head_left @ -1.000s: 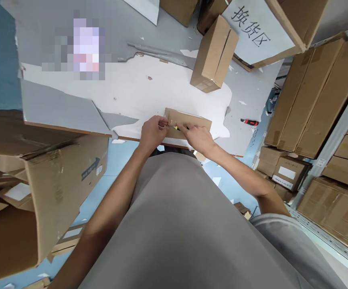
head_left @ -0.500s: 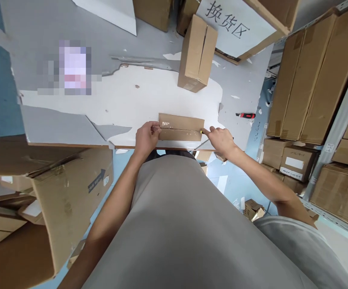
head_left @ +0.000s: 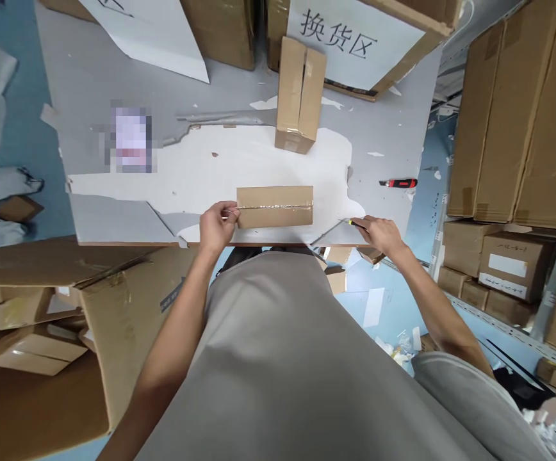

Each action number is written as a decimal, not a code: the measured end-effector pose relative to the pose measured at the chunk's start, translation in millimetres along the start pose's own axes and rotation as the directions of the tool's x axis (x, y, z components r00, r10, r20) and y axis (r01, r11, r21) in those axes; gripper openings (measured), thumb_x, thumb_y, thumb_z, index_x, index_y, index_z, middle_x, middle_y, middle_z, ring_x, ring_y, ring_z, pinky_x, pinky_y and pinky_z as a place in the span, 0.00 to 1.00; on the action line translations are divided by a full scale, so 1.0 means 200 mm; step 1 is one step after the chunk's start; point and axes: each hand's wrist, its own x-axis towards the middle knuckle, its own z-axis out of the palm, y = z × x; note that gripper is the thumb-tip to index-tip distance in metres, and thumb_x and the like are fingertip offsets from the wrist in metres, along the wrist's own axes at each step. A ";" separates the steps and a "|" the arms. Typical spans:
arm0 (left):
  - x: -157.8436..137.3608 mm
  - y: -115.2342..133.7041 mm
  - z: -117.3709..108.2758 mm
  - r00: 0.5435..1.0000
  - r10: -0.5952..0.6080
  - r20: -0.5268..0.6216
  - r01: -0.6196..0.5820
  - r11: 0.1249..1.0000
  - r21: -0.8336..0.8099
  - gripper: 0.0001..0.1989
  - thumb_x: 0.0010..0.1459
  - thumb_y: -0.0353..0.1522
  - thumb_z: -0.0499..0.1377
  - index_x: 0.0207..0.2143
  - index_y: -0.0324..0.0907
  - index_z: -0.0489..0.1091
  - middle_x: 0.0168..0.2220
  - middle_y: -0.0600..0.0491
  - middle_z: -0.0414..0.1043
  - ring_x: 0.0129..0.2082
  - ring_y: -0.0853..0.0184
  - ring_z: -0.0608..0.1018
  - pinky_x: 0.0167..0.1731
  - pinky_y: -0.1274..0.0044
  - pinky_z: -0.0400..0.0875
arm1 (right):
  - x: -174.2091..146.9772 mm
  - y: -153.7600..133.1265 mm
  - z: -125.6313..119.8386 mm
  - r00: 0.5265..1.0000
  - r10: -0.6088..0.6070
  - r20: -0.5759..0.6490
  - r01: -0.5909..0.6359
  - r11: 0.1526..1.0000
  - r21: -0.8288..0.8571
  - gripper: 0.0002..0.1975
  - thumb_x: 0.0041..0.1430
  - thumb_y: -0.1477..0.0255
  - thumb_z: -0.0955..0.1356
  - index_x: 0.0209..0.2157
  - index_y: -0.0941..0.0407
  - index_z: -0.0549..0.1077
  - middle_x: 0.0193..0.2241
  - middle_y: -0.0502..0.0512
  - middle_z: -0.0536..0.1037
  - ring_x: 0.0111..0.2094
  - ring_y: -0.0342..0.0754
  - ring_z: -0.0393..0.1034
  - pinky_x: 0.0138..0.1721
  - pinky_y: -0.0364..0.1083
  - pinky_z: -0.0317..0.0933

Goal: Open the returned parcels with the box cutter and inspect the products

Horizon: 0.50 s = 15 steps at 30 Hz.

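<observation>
A small flat cardboard box (head_left: 275, 197), with shiny tape along its middle seam, lies near the table's front edge. My left hand (head_left: 216, 227) has its fingers pinched at the box's left end. To the right of the box and apart from it, my right hand (head_left: 382, 234) is closed on a utility knife (head_left: 351, 222); its thin blade and a yellow part show, while the handle is mostly hidden in my fingers. The blade points left over the table. Beyond that hand lies a second, red and black utility knife (head_left: 400, 184).
A taller cardboard box (head_left: 291, 89) stands at the back, before a large carton with a paper sign (head_left: 350, 45). A blurred-out item (head_left: 131, 137) lies on the table's left. Below left is a big open carton (head_left: 129, 346) holding boxes; shelves with cartons (head_left: 499, 128) line the right.
My right hand has moved right with the knife, away from the box's right end. My left hand has stayed at the left end. The view has shifted somewhat.
</observation>
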 end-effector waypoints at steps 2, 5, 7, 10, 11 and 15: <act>0.03 -0.04 -0.03 0.999 -0.028 0.019 0.030 0.997 -0.067 0.17 0.58 0.38 0.65 0.49 0.42 0.81 0.39 0.49 0.84 0.40 0.58 0.85 0.47 0.68 0.83 | 0.05 0.02 0.11 0.983 0.055 -0.173 0.008 0.940 0.342 0.22 0.82 0.61 0.66 0.67 0.51 0.82 0.53 0.61 0.89 0.48 0.56 0.85 0.48 0.48 0.70; 0.06 -0.08 -0.07 0.998 -0.064 0.020 0.066 0.988 -0.137 0.17 0.55 0.37 0.66 0.46 0.41 0.80 0.36 0.51 0.82 0.38 0.60 0.84 0.47 0.68 0.84 | 0.23 -0.12 0.26 0.947 0.247 -0.204 0.017 0.597 0.802 0.28 0.75 0.46 0.70 0.48 0.57 0.86 0.37 0.56 0.88 0.33 0.51 0.82 0.37 0.45 0.71; 0.06 -0.09 -0.09 0.996 -0.089 0.012 0.090 0.983 -0.158 0.16 0.53 0.37 0.67 0.43 0.40 0.79 0.35 0.51 0.81 0.37 0.61 0.83 0.49 0.67 0.84 | 0.39 -0.28 0.33 0.939 0.331 -0.088 -0.032 0.341 0.940 0.33 0.65 0.37 0.75 0.36 0.56 0.82 0.24 0.50 0.80 0.26 0.49 0.78 0.31 0.43 0.67; 0.07 -0.10 -0.12 0.991 -0.133 -0.007 0.130 0.977 -0.167 0.15 0.53 0.36 0.68 0.42 0.40 0.79 0.36 0.50 0.81 0.37 0.62 0.84 0.49 0.67 0.85 | 0.56 -0.52 0.38 0.939 0.336 0.074 -0.101 0.063 0.993 0.32 0.60 0.38 0.79 0.30 0.53 0.75 0.17 0.47 0.74 0.22 0.45 0.73 0.28 0.42 0.65; 0.07 -0.11 -0.14 0.989 -0.145 -0.016 0.140 0.977 -0.160 0.15 0.53 0.36 0.68 0.42 0.39 0.79 0.37 0.49 0.82 0.37 0.62 0.84 0.49 0.67 0.85 | 0.60 -0.58 0.38 0.939 0.327 0.104 -0.112 0.007 0.994 0.31 0.60 0.39 0.79 0.28 0.53 0.74 0.16 0.46 0.73 0.22 0.44 0.72 0.27 0.41 0.65; 0.06 -0.16 -0.18 0.986 -0.143 -0.087 0.137 0.988 -0.071 0.19 0.55 0.37 0.66 0.48 0.39 0.82 0.45 0.45 0.86 0.43 0.57 0.87 0.52 0.65 0.85 | 0.59 -0.73 0.35 0.946 0.308 0.099 -0.078 -0.079 0.994 0.30 0.59 0.42 0.80 0.27 0.52 0.72 0.17 0.46 0.73 0.22 0.44 0.71 0.26 0.41 0.65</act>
